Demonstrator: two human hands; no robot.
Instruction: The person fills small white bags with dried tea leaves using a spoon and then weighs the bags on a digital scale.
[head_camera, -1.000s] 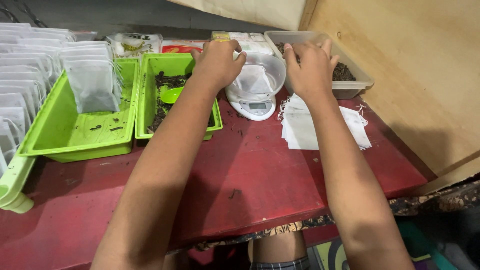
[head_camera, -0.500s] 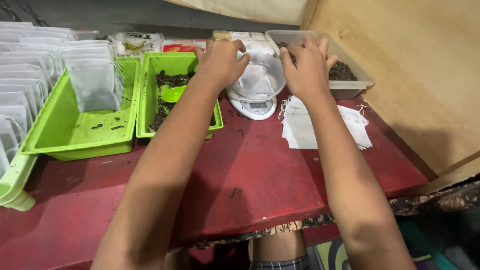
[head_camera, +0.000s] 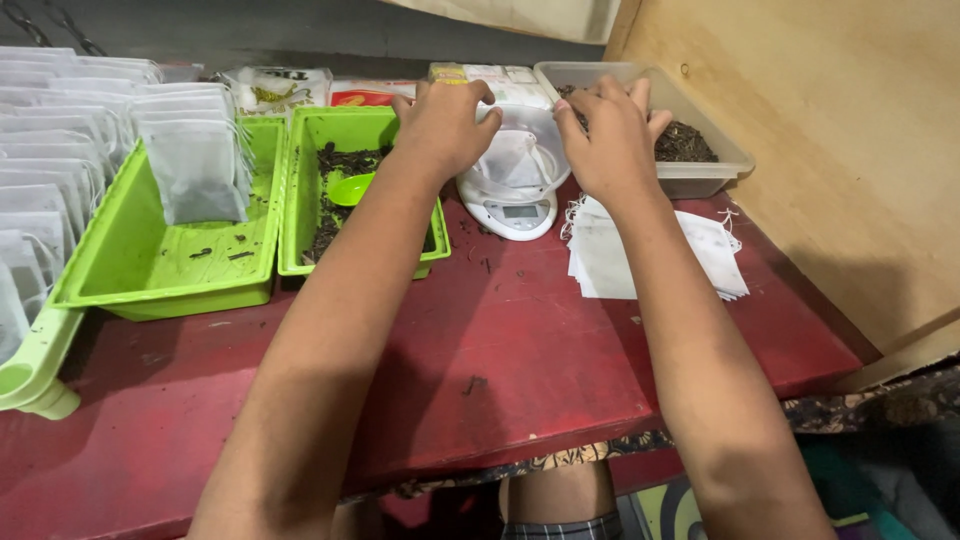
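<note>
Two bare hands meet over a small white kitchen scale (head_camera: 512, 205) at the back of a red table (head_camera: 480, 350). The left hand (head_camera: 443, 125) and the right hand (head_camera: 608, 135) both grip a white filter bag (head_camera: 512, 160) resting on the scale, fingers curled on its top edge. Just right of the scale lies a stack of empty white bags (head_camera: 655, 255); behind it, a clear tub (head_camera: 700, 150) holds dark dried leaves. To the left, a green tray (head_camera: 300, 200) carries loose leaves and a green scoop (head_camera: 350, 187), beside another green tray (head_camera: 160, 270) with filled bags (head_camera: 195, 170).
</note>
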